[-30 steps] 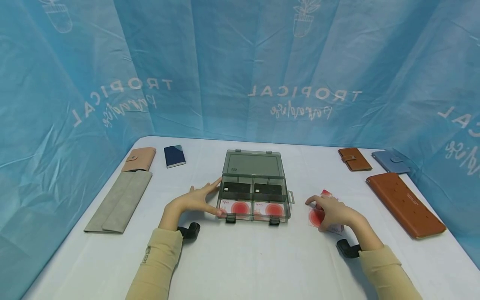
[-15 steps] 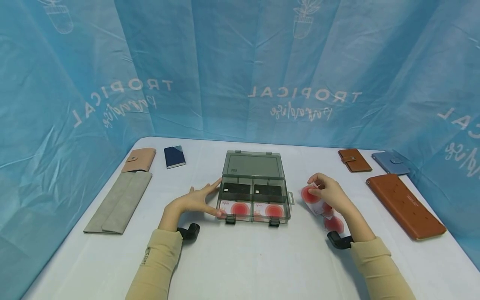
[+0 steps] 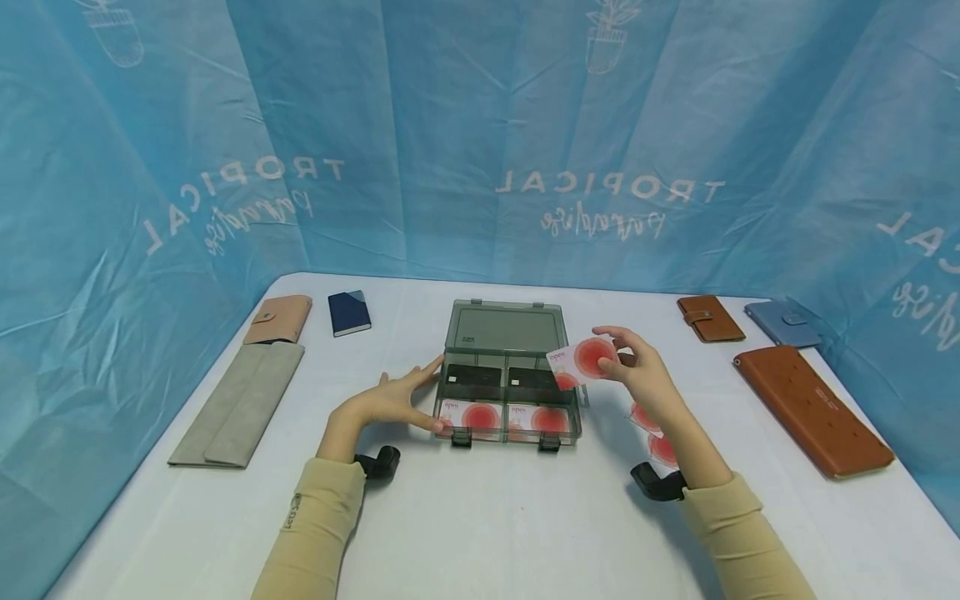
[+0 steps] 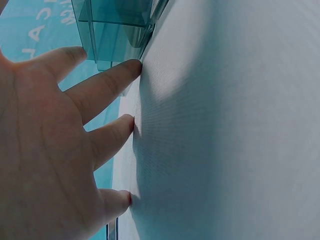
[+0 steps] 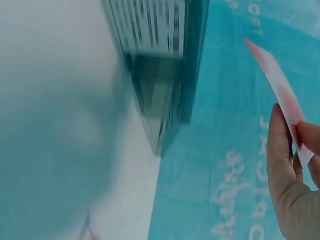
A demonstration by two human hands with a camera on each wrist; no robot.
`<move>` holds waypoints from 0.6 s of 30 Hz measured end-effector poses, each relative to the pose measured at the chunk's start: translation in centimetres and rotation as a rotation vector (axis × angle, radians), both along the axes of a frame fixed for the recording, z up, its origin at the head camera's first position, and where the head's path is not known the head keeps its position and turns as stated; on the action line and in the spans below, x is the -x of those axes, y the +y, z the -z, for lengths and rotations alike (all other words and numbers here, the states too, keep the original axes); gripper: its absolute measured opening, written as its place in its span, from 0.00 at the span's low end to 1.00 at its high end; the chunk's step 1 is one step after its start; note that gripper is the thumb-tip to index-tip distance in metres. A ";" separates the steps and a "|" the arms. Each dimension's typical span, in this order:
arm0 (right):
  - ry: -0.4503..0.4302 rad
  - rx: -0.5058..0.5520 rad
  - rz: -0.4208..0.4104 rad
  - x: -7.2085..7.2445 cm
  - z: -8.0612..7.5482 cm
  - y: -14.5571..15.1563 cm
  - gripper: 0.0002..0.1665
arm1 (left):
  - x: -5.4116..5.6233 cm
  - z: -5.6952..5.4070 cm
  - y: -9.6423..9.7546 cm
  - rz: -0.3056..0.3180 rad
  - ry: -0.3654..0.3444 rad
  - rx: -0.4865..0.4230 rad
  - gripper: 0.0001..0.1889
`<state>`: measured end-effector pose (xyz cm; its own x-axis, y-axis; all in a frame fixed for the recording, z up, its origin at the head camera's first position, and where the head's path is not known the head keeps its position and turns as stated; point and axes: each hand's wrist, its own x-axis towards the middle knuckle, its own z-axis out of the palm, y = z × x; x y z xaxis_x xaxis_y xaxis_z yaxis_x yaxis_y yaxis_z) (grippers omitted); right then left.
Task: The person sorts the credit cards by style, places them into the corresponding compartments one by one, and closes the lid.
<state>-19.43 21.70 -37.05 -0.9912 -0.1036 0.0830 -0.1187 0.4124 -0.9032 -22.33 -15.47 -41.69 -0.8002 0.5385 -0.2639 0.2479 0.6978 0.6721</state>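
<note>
Well to the left of the left hand (image 3: 386, 402), a grey folder (image 3: 236, 404) is lying flat, with a tan wallet (image 3: 278, 318) at its far end; farther from us than that hand, a navy notebook (image 3: 349, 312) is sitting. We are judging these to be set aside so both hands are having room. We are spreading the left hand wide, its fingers curling round nothing, thumb and one finger touching the side of a compartment box (image 3: 505, 435), probably bracing it against sliding on the surface (image 3: 517, 517). Just right of this hand, the box is lying with its lid (image 3: 508, 327) folded back, presumably giving access from above; black cards (image 3: 472, 377) are filling the far compartments and stored red cards (image 3: 470, 415) the near ones, apparently grouped by kind. Directly left of the right hand (image 3: 637, 367), we are holding a red-and-white card (image 3: 581, 360), thumb and fingers pinching one end and leaving most of its face showing. It is tilting above the surface, overlapping the box from our viewpoint. Beside the right wrist, loose red cards (image 3: 663, 450) are lying partly hidden. Farther right of that hand, a brown snap wallet (image 3: 712, 318), a blue wallet (image 3: 783, 323) and a long brown case (image 3: 813, 408) are resting, seemingly set aside too.
</note>
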 end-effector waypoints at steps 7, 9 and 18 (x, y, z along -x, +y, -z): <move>-0.041 -0.024 -0.066 -0.1 1.6 -2.0 0.13 | 0.0 -0.1 0.0 0.003 0.001 0.002 0.60; -0.039 -0.120 -0.117 -0.2 2.1 -2.4 0.11 | -0.1 -0.1 0.0 0.003 0.001 0.002 0.60; 0.109 -0.515 -0.312 -0.4 3.3 -3.4 0.08 | 0.0 -0.1 -0.1 0.002 -0.002 -0.005 0.60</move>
